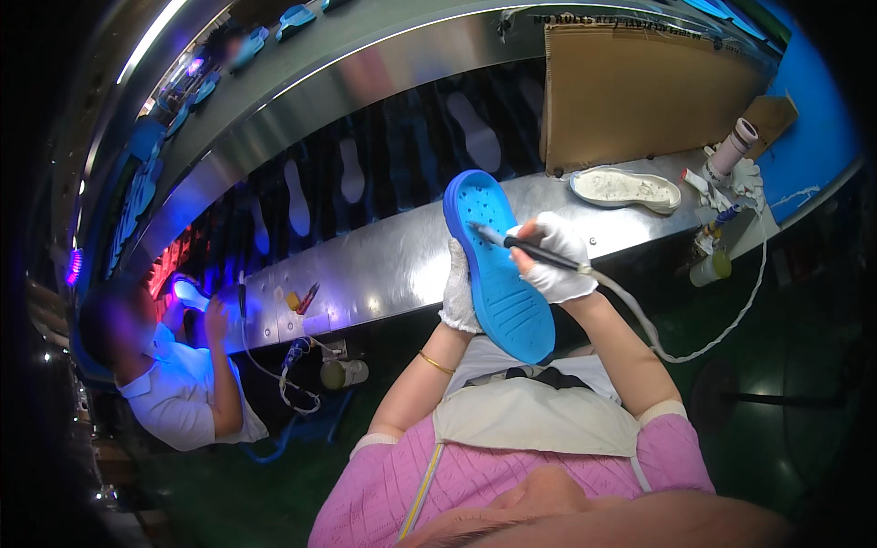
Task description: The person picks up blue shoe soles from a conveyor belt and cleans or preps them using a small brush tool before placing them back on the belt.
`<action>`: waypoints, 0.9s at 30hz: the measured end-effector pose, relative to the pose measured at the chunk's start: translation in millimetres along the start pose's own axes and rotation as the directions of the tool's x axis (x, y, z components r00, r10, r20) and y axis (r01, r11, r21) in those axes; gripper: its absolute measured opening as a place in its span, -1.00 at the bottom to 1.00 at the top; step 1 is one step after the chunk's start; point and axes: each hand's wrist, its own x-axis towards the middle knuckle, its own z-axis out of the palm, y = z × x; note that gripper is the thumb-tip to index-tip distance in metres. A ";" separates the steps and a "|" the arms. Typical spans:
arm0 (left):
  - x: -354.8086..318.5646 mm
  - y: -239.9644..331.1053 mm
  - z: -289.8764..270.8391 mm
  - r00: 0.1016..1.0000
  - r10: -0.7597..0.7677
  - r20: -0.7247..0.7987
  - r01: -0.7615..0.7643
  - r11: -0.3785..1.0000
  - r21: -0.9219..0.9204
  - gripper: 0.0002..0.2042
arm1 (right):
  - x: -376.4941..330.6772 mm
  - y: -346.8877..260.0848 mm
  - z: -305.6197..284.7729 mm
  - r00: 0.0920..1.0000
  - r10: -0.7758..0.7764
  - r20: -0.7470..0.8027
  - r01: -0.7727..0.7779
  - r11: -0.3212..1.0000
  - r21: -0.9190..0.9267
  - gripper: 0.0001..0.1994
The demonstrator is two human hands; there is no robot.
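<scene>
Oblong blue sole (505, 285) slanted lengthwise toward upper-left, white-gloved left hand (459, 290) clasped edge, white-gloved right hand (560, 256) pinched black pen-shaped tool (544, 254), lettering (621, 23) edged brown cardboard (653, 100).

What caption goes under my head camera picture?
White-gloved right hand points a slim black corded tool at a long blue shoe sole held by the white-gloved left hand.

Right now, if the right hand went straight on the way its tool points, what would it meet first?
The blue sole: the pen-like tool in the right hand leads, tip over the sole's holed end; whether they already touch is unclear.
</scene>
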 end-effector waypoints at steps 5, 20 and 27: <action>6.5 5.7 -0.7 0.999 0.025 0.021 -0.021 0.984 -0.179 -0.22 | -16.4 -23.1 6.0 0.961 0.228 0.154 -0.230 0.973 -0.010 -0.79; 15.1 35.8 -3.1 0.987 0.141 -0.073 -0.149 0.983 -0.105 -0.30 | -24.7 -31.1 9.0 0.956 0.012 0.293 0.089 0.939 -0.332 -0.83; 8.2 30.7 8.2 0.996 0.073 0.042 -0.064 0.981 -0.185 -0.19 | -15.5 -12.3 -14.9 0.860 0.484 0.160 -0.498 0.864 0.067 -0.87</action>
